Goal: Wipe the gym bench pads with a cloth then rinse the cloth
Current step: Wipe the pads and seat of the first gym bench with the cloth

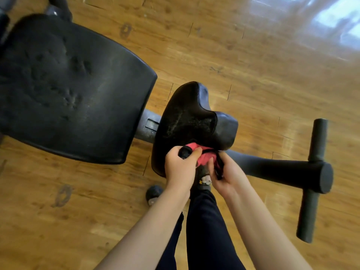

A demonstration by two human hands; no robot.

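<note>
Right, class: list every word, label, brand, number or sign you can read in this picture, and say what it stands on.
None can be read.
Rectangular patch on the bench frame: perhaps a label, too blurred to read.
Yellow marks on the shoe: too small to read.
Cloth: no print shows.

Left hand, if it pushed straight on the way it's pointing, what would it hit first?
Probably the small seat pad: the left hand, gripping the red cloth, points across its near end. How high the hand sits above the pad is unclear.
</note>
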